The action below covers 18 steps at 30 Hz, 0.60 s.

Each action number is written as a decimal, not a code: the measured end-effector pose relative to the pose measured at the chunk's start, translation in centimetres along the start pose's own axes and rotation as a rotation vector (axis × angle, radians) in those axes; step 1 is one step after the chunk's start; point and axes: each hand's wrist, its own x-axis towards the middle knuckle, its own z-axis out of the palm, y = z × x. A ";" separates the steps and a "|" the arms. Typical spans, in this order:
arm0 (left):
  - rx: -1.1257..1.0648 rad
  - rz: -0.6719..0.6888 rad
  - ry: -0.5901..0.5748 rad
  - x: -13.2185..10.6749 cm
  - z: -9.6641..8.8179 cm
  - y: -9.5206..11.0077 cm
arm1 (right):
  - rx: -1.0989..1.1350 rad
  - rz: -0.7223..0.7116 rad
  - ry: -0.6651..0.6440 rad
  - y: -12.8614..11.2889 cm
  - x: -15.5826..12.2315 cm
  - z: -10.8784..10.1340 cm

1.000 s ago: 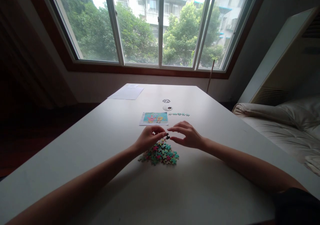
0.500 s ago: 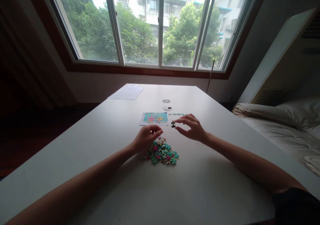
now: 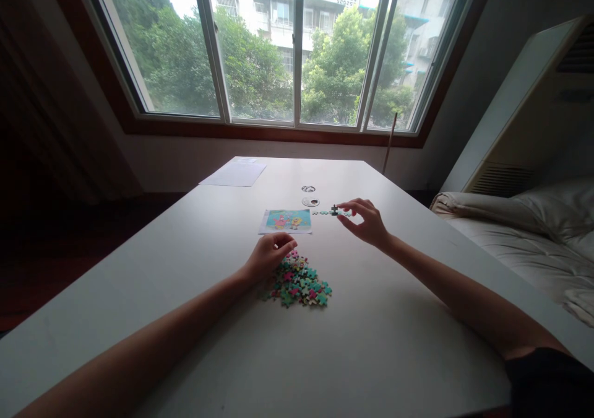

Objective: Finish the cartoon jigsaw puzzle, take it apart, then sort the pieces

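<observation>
- One piece (image 3: pixel 334 210), dark in colour, pinched between thumb and forefinger of the right hand (image 3: pixel 365 222); fingers parted just enough to grip its right side, the others loosely bent.
- Directly left of those fingertips, long axis seemingly up and down, so crosswise to the row (image 3: pixel 323 213).
- Row running left to right, roughly parallel to the far edge of the table (image 3: pixel 408 343), from just beside the right edge of the picture (image 3: pixel 288 220) to somewhere behind the right fingers.
- Held piece over the middle of the row in this view; contact with it or a gap above it, impossible to make out.
- Right hand much the nearer to the row; left hand (image 3: pixel 269 256) well apart from it, at the far left side of the pile (image 3: pixel 304 285).
- Left fingers curled inward, thumb tip close to the forefinger; nothing visible in them, but inner side too hidden to be sure of an empty grip.
- Pile closer than picture and row to the near edge of the table.
- Beyond the picture, toward the far edge, two discs (image 3: pixel 310 202); at the far left corner, paper (image 3: pixel 234 173).
</observation>
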 end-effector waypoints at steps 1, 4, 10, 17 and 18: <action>0.001 0.000 0.001 -0.1 0.0 0.0 | -0.024 0.035 -0.011 0.9 -0.1 0.0; 0.002 0.000 0.001 -0.1 -0.1 0.0 | -0.090 0.226 -0.067 4.4 -0.9 0.0; -0.001 -0.009 -0.001 0.0 -0.2 -0.1 | -0.178 0.553 -0.191 10.3 -3.5 0.0; -0.011 -0.013 -0.015 0.2 0.4 -0.2 | -0.182 0.609 -0.356 12.1 -4.4 0.8; -0.012 -0.013 -0.017 0.2 0.5 -0.2 | -0.188 0.611 -0.367 12.2 -4.4 0.8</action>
